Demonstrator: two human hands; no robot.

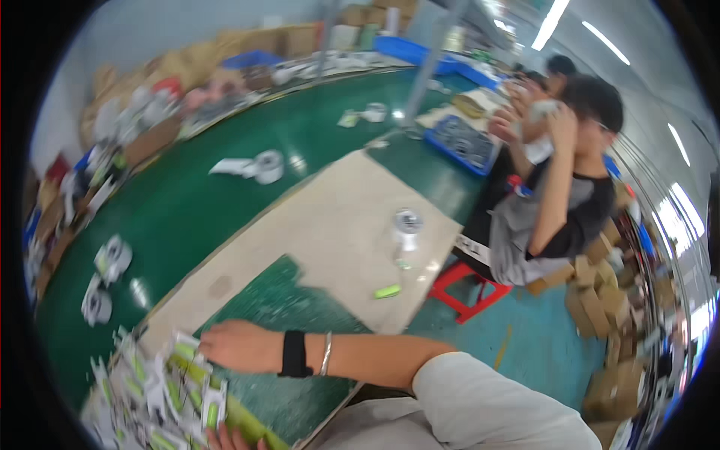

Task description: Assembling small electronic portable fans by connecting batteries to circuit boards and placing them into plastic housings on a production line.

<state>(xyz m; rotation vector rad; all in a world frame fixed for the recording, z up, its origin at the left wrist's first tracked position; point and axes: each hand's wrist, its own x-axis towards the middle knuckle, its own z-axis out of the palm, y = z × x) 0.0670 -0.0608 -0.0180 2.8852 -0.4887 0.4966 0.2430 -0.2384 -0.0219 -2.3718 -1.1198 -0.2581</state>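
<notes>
My right hand [234, 345] reaches across from the right, a black band and a silver bracelet on its wrist. Its fingers are curled down at the edge of a yellow-green bin [251, 424], against a heaped white part with green on it [186, 346]; what they grip is blurred. At the bottom edge my left hand [234, 439] shows only partly, fingers apart, beside another white part holding a green cylinder [212, 409]. Many such white-and-green parts [142, 390] with thin wires lie piled in and around the bin.
A worn green mat [277, 315] lies on a beige board [330, 217]. On the board are a white round-headed device [407, 225] and a green cylinder [388, 291]. More white devices [259, 166] rest on the green bench. A co-worker [555, 172] sits right, near a blue tray [461, 142] and red stool [465, 292].
</notes>
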